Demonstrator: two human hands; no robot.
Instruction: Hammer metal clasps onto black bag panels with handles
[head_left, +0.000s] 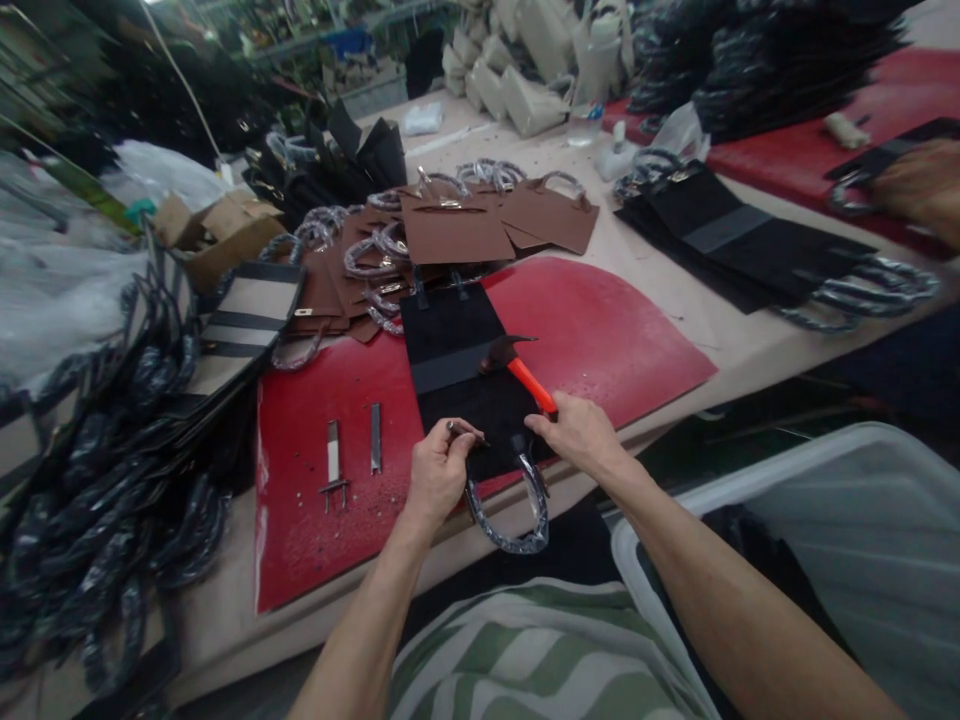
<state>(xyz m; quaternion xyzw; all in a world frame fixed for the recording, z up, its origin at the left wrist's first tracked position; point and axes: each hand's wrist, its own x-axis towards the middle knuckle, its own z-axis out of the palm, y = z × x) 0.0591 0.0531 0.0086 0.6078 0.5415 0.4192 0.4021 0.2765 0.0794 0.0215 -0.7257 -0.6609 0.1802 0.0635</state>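
A black bag panel lies on a red mat at the table's near edge, its plastic-wrapped handle loop hanging over the edge. My left hand pinches the panel's near edge beside the handle's left end, fingers closed on a small metal piece. My right hand is closed round the orange handle of a hammer, whose dark head rests on the panel.
Two metal bars lie on the mat to the left. Brown panels with wrapped handles are piled behind, black ones at right and left. A cardboard box sits back left, a clear bin near right.
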